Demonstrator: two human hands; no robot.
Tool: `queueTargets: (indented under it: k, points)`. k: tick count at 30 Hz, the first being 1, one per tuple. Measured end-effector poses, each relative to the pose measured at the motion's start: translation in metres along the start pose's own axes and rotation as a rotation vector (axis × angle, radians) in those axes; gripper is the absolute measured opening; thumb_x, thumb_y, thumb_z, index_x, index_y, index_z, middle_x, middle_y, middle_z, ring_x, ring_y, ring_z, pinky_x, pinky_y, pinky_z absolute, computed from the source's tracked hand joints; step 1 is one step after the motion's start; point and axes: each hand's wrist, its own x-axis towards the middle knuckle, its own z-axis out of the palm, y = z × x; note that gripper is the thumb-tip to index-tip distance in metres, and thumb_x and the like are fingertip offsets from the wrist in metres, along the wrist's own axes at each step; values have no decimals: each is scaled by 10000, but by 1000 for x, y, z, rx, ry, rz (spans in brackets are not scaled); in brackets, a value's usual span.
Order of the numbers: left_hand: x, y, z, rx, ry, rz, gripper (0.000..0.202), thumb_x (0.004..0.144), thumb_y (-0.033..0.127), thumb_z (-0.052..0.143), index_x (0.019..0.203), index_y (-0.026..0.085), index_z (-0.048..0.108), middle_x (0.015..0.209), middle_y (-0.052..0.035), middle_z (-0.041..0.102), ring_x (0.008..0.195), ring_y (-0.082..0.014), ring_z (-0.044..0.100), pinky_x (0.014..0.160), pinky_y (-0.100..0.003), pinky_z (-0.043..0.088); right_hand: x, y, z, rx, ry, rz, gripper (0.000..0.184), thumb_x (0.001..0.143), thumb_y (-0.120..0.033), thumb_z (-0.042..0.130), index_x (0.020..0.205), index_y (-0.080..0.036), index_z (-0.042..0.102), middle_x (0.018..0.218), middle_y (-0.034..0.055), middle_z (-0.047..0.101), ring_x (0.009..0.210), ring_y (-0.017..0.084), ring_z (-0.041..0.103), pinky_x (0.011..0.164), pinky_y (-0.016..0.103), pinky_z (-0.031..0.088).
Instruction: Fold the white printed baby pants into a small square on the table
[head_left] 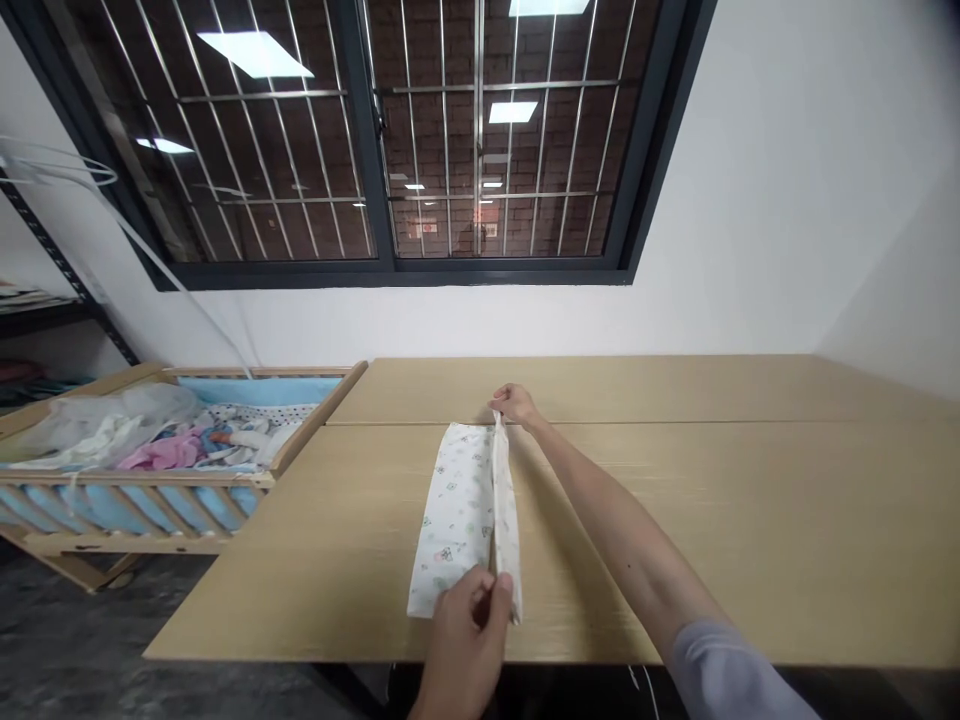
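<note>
A white cloth with a small printed pattern point(457, 510) lies folded into a long narrow strip on the wooden table point(675, 500), running away from me. My right hand point(514, 403) reaches to its far end and pinches the raised right edge there. My left hand point(465, 640) pinches the same raised edge at the near end, close to the table's front edge. The fold between my hands stands up off the rest of the cloth.
A wooden baby crib point(172, 470) with blue lining and a pile of small clothes point(165, 440) stands to the left of the table. A barred window point(375, 140) fills the wall behind. Metal shelving point(30, 300) is at the far left.
</note>
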Motion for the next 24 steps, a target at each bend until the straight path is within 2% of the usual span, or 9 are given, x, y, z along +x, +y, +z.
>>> queueTargets:
  k: [4,7,12,15,18,20,22,24]
  points:
    - [-11,-17,-44,163,117,-44,495,932,609,403,622,224,392,574,42,376,570,-137,414,580,-265,293,-2,-22,41,-70,-7,-11,217,712,-181,723,892,-182,601,721,-10,646,657,136,600,604,214,436]
    - [-14,-31,-65,334,173,-108,495,947,598,368,631,224,440,577,22,463,581,-158,479,600,-276,309,-7,-32,72,-129,-12,-15,244,705,-144,694,927,-187,601,765,7,650,702,153,593,620,226,426]
    - [-15,-41,-73,670,142,-219,393,998,420,359,692,225,509,660,-23,640,689,-219,647,626,-300,323,-17,-38,106,-217,-30,-13,216,697,-106,675,883,-190,605,896,52,648,827,189,600,680,248,424]
    - [-17,-39,-72,837,100,-306,350,1014,352,379,751,219,569,762,-48,717,803,-262,705,639,-310,362,-24,-41,112,-236,-68,-37,172,726,-114,677,865,-183,602,884,59,651,864,202,607,702,256,424]
    - [-23,-38,-69,902,129,-332,332,1021,378,384,831,223,609,825,-44,735,791,-266,716,610,-312,406,-33,-49,109,-224,-120,-120,105,815,-174,646,910,-178,603,873,56,670,876,196,614,735,261,430]
    - [-29,-41,-63,912,244,-182,286,1013,388,404,932,229,628,917,-51,730,805,-245,710,623,-308,447,-47,-58,103,-204,-164,-196,88,882,-215,595,961,-179,609,890,49,688,868,180,625,762,261,441]
    - [-35,-45,-53,920,378,113,235,984,374,465,1057,224,631,1031,-83,708,882,-237,694,719,-317,494,-71,-69,94,-183,-228,-273,119,917,-241,571,1012,-189,618,928,38,706,865,162,640,787,253,457]
    - [-41,-50,-41,950,436,396,284,940,347,536,1172,204,619,1129,-123,683,978,-252,669,813,-339,506,-106,-78,82,-154,-338,-393,201,933,-294,578,1104,-197,619,1038,50,713,934,166,654,842,261,477]
